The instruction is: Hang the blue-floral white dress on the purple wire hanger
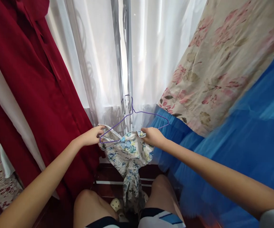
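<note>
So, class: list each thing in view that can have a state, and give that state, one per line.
Left hand: gripping the floral garment and hanger end.
Right hand: gripping the garment's other edge.
Purple wire hanger: hooked on the window frame, partly inside the garment.
Floral garment: bunched, hanging down.
White curtain: drawn.

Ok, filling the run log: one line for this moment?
left hand: grips purple wire hanger | right hand: grips floral garment | garment partly on hanger

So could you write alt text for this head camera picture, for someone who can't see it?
Two bare hands, left hand and right hand, hold a blue floral garment on a purple wire hanger before white curtains. A red garment hangs left; floral fabric and blue tulle hang right.
</note>
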`<state>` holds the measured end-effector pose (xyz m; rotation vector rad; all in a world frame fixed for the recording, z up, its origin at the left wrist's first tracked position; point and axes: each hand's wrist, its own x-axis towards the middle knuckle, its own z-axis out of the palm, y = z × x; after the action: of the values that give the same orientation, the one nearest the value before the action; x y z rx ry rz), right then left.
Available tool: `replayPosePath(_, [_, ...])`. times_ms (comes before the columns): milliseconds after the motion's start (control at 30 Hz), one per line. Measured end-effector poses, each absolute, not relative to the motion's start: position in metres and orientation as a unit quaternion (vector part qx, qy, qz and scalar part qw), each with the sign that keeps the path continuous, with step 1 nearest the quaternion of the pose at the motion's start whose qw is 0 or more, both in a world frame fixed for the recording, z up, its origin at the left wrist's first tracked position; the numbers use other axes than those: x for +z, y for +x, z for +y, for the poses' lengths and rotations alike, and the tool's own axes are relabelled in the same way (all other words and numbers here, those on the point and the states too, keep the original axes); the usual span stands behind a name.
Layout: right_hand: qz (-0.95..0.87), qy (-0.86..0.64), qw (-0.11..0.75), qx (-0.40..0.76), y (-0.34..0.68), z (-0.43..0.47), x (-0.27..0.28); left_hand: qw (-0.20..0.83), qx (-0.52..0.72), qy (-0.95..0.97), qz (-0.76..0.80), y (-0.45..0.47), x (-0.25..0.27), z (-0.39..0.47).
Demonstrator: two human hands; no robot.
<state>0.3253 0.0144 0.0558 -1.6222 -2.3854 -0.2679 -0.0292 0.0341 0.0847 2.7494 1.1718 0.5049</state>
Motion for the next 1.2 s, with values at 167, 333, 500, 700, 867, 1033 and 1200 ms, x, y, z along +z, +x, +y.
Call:
replayPosePath(167, [-0.815,-0.567,0.087,-0.081,0.318,0.011,0.063,0.063,0.112,0.902,0.412,-0.041,0.095,0.006])
replayPosePath(333, [-0.825,-0.555,0.078,-0.079,0.305,0.000,0.066,0.028,0.082,0.897,0.434,-0.063,0.102,-0.006])
replayPosePath(500, [-0.826,-0.552,0.068,-0.092,0.298,-0.009,0.068,0.017,0.075,0.909,0.411,-0.062,0.113,-0.018])
replayPosePath(700, [-0.837,-0.536,0.058,-0.087,0.293,-0.015,0.068,-0.008,0.183,0.921,0.344,-0.010,0.128,-0.025])
replayPosePath(867, [-0.841,-0.531,0.044,-0.096,0.298,-0.023,0.063,0.048,0.328,0.876,0.350,0.031,0.121,0.006])
replayPosePath(1033, [-0.853,-0.509,0.050,-0.102,0.310,-0.024,0.059,0.114,0.403,0.831,0.366,0.046,0.099,0.035])
replayPosePath(1200, [-0.850,-0.487,0.194,-0.050,0.337,-0.025,0.049,0.046,0.426,0.822,0.375,0.045,0.088,0.039])
